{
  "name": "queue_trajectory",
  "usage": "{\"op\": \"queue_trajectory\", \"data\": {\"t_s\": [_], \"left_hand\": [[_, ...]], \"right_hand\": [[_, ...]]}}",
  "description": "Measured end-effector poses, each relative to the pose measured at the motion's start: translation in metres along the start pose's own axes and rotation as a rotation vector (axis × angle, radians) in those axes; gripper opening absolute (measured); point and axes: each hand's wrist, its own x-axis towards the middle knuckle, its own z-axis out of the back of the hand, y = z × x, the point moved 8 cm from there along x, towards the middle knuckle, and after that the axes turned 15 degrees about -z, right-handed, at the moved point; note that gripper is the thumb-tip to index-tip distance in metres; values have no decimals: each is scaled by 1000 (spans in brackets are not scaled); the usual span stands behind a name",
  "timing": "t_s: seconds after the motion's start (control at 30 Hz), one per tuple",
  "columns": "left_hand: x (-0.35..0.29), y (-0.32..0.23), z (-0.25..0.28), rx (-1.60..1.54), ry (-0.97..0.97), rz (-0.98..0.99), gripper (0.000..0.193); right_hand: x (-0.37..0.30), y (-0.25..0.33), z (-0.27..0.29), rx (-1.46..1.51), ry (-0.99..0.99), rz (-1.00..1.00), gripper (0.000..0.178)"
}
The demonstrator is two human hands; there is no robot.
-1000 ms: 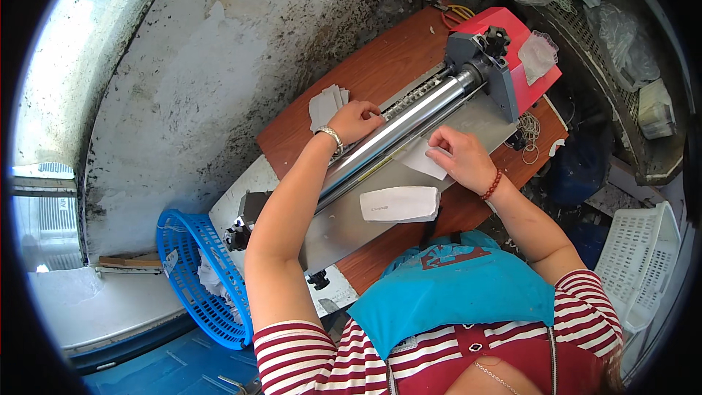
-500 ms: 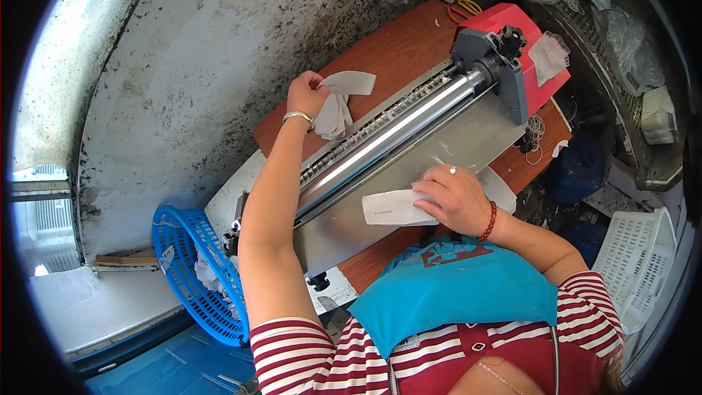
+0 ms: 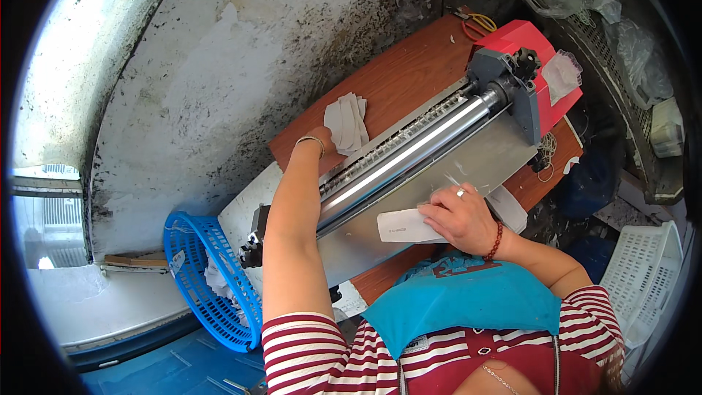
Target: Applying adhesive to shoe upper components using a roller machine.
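Note:
My left hand (image 3: 323, 142) is beyond the machine's roller, beside a fanned pile of white flat pieces (image 3: 346, 118) on the wooden table. Its fingers are mostly out of sight, so whether they grip anything is unclear. Closer to my body, my right hand (image 3: 461, 218) is closed on a white strip (image 3: 404, 227) with dark print near its left end. More white pieces (image 3: 510, 209) show on the other side of that hand. Between my hands lies the machine's shiny steel roller (image 3: 409, 150), with a ridged shaft (image 3: 398, 133) running alongside it.
The machine has a red end housing (image 3: 528, 44) at the far right and a metal plate (image 3: 365, 243) in front. A blue basket (image 3: 179, 249) with white scraps stands at left, a white basket (image 3: 636, 278) at right. A stained wall (image 3: 219, 95) rises behind the brown table (image 3: 398, 66).
My left hand has come down from above the pile to its near side; the white piece it held no longer shows in it. My right hand still holds its strip. The whole view has shifted slightly.

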Motion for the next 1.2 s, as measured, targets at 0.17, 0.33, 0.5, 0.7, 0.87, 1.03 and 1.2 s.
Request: {"op": "queue_trajectory", "data": {"t_s": [0.17, 0.33, 0.5, 0.7, 0.87, 1.03, 1.2], "left_hand": [[-10, 6, 19, 35, -82, 34, 37], [-37, -53, 56, -221, -325, -119, 35], [-39, -127, 48, -725, -231, -472, 32], [-36, -156, 51, -586, -217, -530, 25], [-18, -124, 55, -659, -384, -462, 19], [-15, -61, 76, -730, -629, -297, 20], [-52, -28, 107, -297, -954, 1, 18]], "right_hand": [[3, 5, 2, 50, -65, 28, 14], [7, -39, 14, 358, 121, -357, 9], [9, -85, 16, 483, 129, -645, 9], [19, -84, 18, 409, -37, -552, 8], [6, -37, 8, 278, 52, -239, 16], [-2, -10, -4, 43, 63, -95, 22], [-1, -4, 6, 9, -85, 23, 14]]}}
